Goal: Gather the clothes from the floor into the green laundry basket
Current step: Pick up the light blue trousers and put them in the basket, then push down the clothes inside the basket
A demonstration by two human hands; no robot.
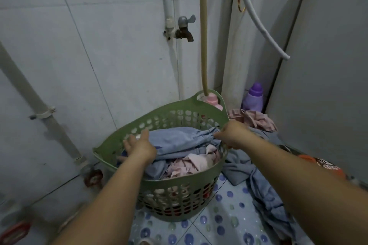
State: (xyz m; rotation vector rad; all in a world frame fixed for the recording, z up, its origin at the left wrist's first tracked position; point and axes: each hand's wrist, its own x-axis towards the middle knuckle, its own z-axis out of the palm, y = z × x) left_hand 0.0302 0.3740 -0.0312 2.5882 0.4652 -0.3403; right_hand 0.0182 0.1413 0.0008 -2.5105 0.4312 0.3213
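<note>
Both hands tuck a blue shirt (175, 141) into the basket (179, 201): left (139, 145) flat, right (231, 135) pinching; next, floor clothes (256, 177).

left grip (139, 145): fingers spread, palm down, arm extended | right grip (231, 135): fingers curled, pinching, arm extended
</note>
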